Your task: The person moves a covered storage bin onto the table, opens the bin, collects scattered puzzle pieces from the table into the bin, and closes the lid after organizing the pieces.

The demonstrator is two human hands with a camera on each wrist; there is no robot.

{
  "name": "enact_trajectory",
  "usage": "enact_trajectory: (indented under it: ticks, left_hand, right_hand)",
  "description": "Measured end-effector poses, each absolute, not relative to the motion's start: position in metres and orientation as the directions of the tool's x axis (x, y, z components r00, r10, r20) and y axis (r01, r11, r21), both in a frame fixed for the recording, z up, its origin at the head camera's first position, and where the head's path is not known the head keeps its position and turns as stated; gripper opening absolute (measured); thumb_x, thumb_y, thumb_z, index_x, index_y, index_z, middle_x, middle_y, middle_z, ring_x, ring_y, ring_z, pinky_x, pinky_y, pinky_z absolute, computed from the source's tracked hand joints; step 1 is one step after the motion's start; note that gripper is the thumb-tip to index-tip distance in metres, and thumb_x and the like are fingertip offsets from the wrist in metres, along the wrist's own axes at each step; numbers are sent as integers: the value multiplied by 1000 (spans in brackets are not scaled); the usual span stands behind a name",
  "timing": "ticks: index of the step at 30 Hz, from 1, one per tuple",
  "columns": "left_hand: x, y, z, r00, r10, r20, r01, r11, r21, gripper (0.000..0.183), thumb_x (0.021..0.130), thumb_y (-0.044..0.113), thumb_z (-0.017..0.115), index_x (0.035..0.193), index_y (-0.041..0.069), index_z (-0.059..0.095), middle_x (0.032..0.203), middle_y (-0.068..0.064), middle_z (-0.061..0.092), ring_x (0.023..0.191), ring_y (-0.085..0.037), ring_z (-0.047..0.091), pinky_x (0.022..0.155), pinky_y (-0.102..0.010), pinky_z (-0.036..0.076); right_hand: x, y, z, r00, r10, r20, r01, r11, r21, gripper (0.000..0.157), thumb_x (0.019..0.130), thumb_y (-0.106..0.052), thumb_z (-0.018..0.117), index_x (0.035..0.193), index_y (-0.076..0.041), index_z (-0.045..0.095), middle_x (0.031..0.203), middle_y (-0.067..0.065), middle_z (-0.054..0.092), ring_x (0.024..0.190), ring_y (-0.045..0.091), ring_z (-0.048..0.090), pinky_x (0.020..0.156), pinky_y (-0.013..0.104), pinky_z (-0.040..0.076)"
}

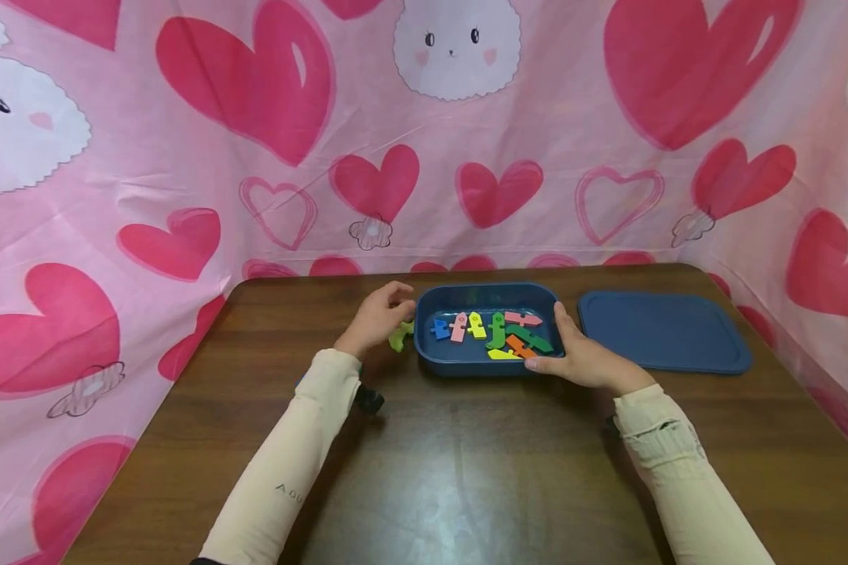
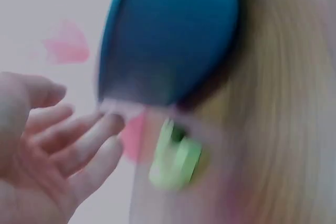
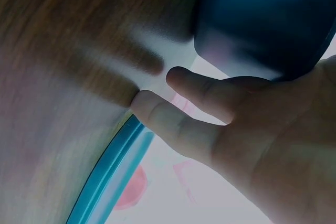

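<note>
An open dark blue box (image 1: 491, 367) sits near the back of the table with small puzzle pieces inside. Among them are a blue piece (image 1: 440, 329), a yellow piece (image 1: 477, 326), a green piece (image 1: 496, 330) and an orange piece (image 1: 520, 347). My right hand (image 1: 588, 357) holds the box's near right corner, thumb at the front rim and fingers along the right side. Beside the box's left wall, my left hand (image 1: 378, 318) has loosely bent fingers and holds nothing. Below it is a light green piece (image 1: 400, 337), blurred in the left wrist view (image 2: 176, 158).
A flat blue lid (image 1: 664, 331) lies on the table to the right of the box. The brown wooden table (image 1: 459, 471) meets a pink cloth (image 1: 438, 133) with hearts at the back and sides.
</note>
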State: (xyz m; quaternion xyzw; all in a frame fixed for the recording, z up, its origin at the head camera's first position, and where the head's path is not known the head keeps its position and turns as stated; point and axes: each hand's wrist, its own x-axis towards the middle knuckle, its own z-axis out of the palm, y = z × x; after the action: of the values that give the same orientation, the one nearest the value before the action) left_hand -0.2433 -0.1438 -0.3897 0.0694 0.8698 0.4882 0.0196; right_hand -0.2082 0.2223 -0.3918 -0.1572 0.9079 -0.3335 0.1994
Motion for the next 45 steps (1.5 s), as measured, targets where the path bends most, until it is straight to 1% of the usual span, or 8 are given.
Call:
enact_trajectory:
  ticks: [3, 8, 13, 18, 25, 34, 41, 45]
  left_hand:
    - [-230, -175, -384, -976, 219, -11, 105, 508, 855, 25, 102, 13, 59, 122, 0, 65, 110, -19, 68, 94, -35, 66, 86, -50, 54]
    - [-209, -219, -386, -964, 258, -69, 125, 662, 739, 18, 101, 10, 59, 112, 2, 71, 101, -13, 69, 81, -26, 63, 73, -41, 54]
    - [-201, -241, -402, -934, 355, -44, 275, 791, 546, 19, 97, -1, 60, 104, 8, 75, 97, -4, 69, 86, -21, 62, 81, -42, 53]
    - [-198, -246, -415, -894, 448, 1, 401, 800, 446, 27, 92, -9, 58, 96, 11, 76, 96, -2, 64, 85, -20, 58, 81, -38, 52]
    - [-194, -248, -415, -898, 440, -18, 387, 808, 444, 24, 91, -8, 59, 94, 12, 74, 96, -2, 60, 83, -19, 55, 81, -38, 52]
    - [-190, -251, -416, -902, 422, -87, 331, 809, 486, 16, 95, 1, 66, 94, 15, 73, 105, 0, 54, 87, -18, 55, 81, -38, 48]
    - [-186, -246, -415, -925, 373, -69, 299, 830, 471, 6, 96, 7, 64, 99, 9, 68, 107, -3, 56, 88, -20, 55, 83, -39, 47]
    - [-187, -243, -415, -937, 347, -39, 294, 843, 451, 6, 95, 11, 63, 100, 8, 64, 104, -4, 56, 88, -21, 54, 83, -40, 48]
  right_hand:
    - [-209, 221, -391, -869, -427, -248, -168, 728, -665, 126, 87, -62, 68, 156, -5, -21, 163, 29, -9, 143, 57, 10, 106, 70, 26]
    - [-211, 221, -391, -871, -431, -237, -181, 729, -660, 126, 88, -61, 68, 155, -4, -23, 163, 29, -9, 143, 58, 12, 108, 69, 23]
    - [-211, 224, -394, -871, -434, -231, -190, 731, -655, 126, 88, -61, 67, 155, -3, -23, 163, 30, -8, 142, 59, 14, 108, 69, 23]
    - [-211, 224, -399, -873, -431, -229, -190, 732, -654, 127, 88, -62, 68, 155, -5, -24, 163, 30, -6, 141, 60, 15, 107, 70, 24]
    - [-211, 223, -397, -875, -420, -240, -175, 737, -653, 127, 87, -62, 68, 156, -5, -21, 163, 30, -7, 143, 57, 11, 106, 69, 27]
    - [-212, 224, -397, -874, -423, -239, -174, 732, -659, 127, 87, -61, 69, 155, -5, -23, 163, 29, -9, 143, 58, 11, 108, 69, 23]
    - [-210, 223, -395, -874, -413, -255, -158, 739, -655, 128, 87, -63, 68, 155, -5, -23, 163, 29, -10, 143, 58, 8, 107, 70, 24]
    - [-209, 222, -393, -875, -413, -252, -163, 742, -650, 127, 87, -63, 68, 156, -3, -21, 163, 30, -10, 144, 58, 8, 107, 70, 25]
